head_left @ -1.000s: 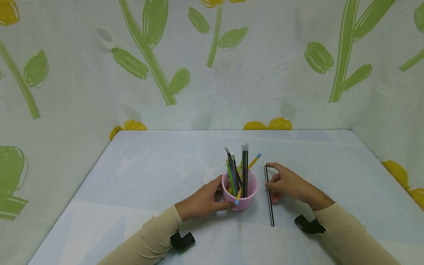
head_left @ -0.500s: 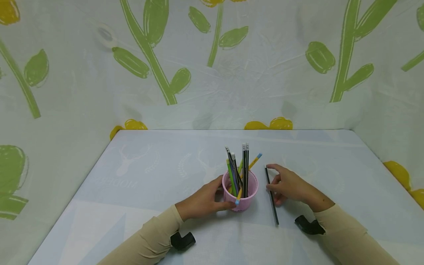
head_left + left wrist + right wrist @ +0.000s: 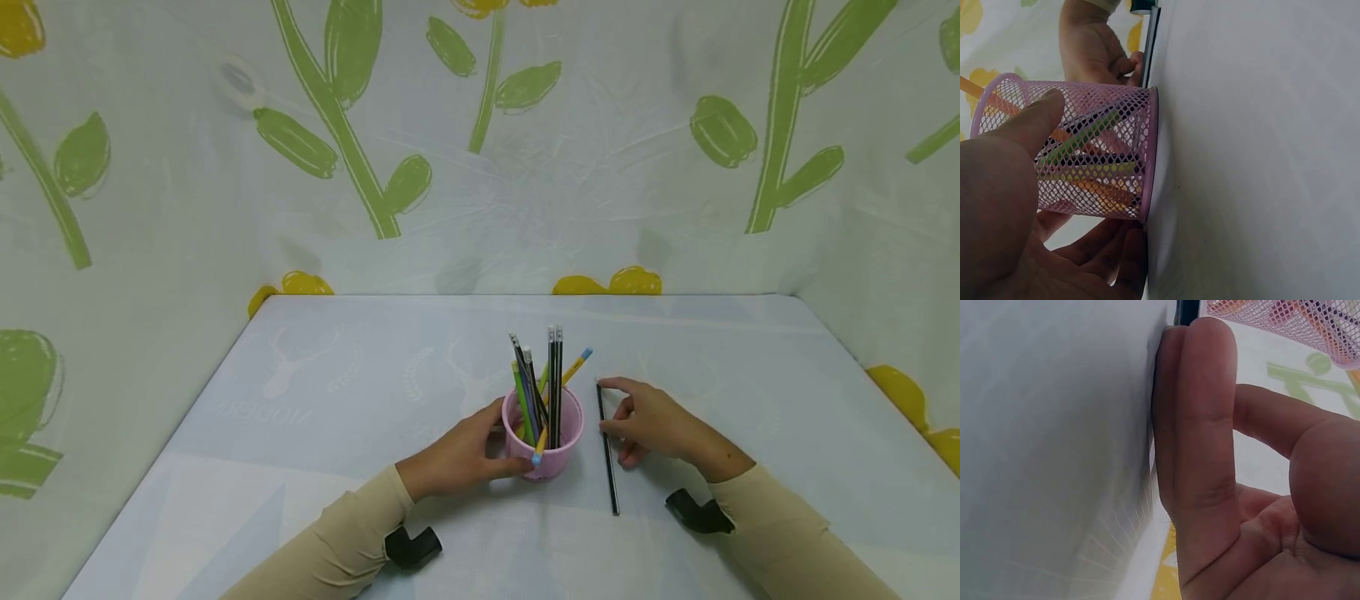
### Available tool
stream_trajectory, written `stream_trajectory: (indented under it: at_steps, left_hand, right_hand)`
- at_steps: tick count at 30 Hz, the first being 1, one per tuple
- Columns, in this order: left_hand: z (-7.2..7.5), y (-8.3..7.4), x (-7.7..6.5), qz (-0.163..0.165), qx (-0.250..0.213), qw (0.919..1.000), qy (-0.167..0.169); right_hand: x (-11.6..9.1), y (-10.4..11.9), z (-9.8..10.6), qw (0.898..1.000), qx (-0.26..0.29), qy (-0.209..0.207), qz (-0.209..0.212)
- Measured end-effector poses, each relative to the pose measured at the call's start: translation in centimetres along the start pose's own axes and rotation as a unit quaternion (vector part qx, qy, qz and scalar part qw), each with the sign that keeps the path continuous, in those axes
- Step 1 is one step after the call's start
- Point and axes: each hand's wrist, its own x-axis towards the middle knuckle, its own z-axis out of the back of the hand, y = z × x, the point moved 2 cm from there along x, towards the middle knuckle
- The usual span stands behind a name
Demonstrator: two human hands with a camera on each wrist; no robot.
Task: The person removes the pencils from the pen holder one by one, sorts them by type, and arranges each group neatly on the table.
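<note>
A pink mesh pencil cup (image 3: 567, 460) stands upright on the table, holding several pencils (image 3: 555, 387) in black, green, purple and yellow. My left hand (image 3: 468, 454) curls round the cup's left side, with the thumb across its front, as the left wrist view shows up close. To the right of the cup lies a single black pencil (image 3: 609, 475), pointing away from me. My right hand (image 3: 656, 421) holds it between thumb and fingers, the index fingertip at its far end. In the right wrist view the right fingers (image 3: 1207, 419) hide most of the pencil.
The pale blue-white tabletop (image 3: 360, 517) has faint printed patterns. A light curtain (image 3: 585, 192) with green stems and yellow flowers rises behind and at both sides. Black wrist mounts (image 3: 414, 548) sit at both beige sleeves.
The near end of the black pencil swung a little right, then back left. My right index fingertip has shifted slightly toward me. The left hand and cup have stayed in place.
</note>
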Motion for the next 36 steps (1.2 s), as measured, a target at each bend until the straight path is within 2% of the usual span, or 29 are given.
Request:
stream_trajectory:
  at_steps: [8,15,23,36]
  left_hand:
    - [0.0,0.1,0.0,-0.004,0.001,1.0000,-0.001]
    - [0.0,0.0,0.0,-0.005,0.000,1.0000,-0.004]
    - [0.0,0.0,0.0,-0.004,0.006,1.0000,-0.003]
    - [-0.1,-0.1,0.0,-0.004,0.002,1.0000,0.000]
  right_hand:
    - [0.2,0.1,0.0,1.000,-0.012,-0.012,0.000]
    - [0.1,0.8,0.1,0.996,-0.054,-0.049,0.046]
    - [-0.2,1.3,-0.1,0.992,-0.067,-0.083,0.065]
    - [-1.2,2.4,-0.5,0.976,-0.081,-0.152,0.135]
